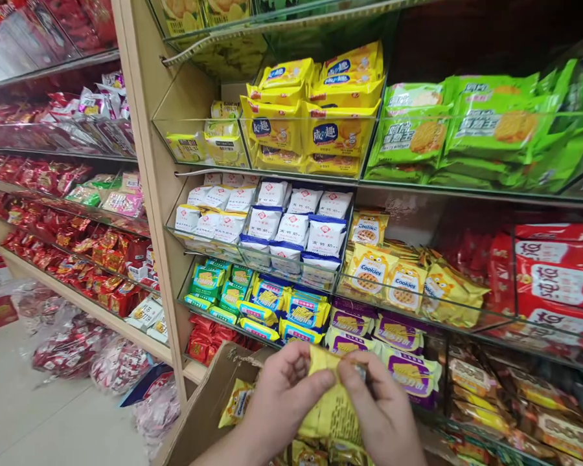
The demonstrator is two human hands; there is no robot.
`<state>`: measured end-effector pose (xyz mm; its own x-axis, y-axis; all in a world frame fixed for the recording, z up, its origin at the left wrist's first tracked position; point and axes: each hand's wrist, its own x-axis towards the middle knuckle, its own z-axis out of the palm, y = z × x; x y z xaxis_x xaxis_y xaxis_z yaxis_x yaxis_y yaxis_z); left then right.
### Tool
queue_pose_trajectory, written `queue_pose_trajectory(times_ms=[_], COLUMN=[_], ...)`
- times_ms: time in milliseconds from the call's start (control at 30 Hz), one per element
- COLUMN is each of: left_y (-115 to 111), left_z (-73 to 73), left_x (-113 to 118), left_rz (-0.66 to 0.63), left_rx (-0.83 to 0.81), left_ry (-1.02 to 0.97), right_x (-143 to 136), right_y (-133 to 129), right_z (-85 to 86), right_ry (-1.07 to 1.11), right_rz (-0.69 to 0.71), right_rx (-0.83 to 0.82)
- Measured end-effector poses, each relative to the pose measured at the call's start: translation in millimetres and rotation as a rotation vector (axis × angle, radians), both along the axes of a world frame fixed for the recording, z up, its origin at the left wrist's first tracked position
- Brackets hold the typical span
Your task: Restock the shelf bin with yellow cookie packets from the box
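Both hands pinch the upper edge of a yellow cookie packet [333, 414], its printed back facing me. My left hand [286, 401] grips it from the left, thumb across its top. From the right, my right hand [379, 401] closes thumb and fingers on the same edge. Below them stands an open cardboard box [199, 408] with more yellow cookie packets [238, 402] inside, partly hidden by my hands. Similar cookie packets [369, 268] fill a shelf bin ahead, just above my hands.
Clear-fronted shelves hold yellow packs [325, 134], green biscuit packs [490, 123], white packets [291, 226] and red packs [556, 278]. A wooden upright [148, 162] divides them from the left shelves. Bagged goods [68, 343] lie on the floor [53, 421] at left.
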<state>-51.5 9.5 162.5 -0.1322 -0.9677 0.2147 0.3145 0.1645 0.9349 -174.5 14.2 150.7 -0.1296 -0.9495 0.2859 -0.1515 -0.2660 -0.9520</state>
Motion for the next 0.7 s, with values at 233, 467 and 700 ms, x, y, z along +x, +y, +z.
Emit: queue_pose_trajectory(times_ms=[233,467,700], left_y=[-4.8,-2.2,9.3], left_z=[9.1,-0.7,0.9], left_x=[-15.6,-11.6,-11.9], left_rz=[-0.114,-0.092,-0.278], left_rx=[0.046,0.205,0.263], left_ry=[0.137,0.221,0.506], right_x=[-31.3,-43.9,-46.6], right_y=[-12.8,-1.0,11.3], right_z=[14.8,8.5,-13.1], right_ry=[-0.215,0.125,0.599], right_rz=[0.081,-0.079,0.076], right_rx=[0.022,-0.382,-0.903])
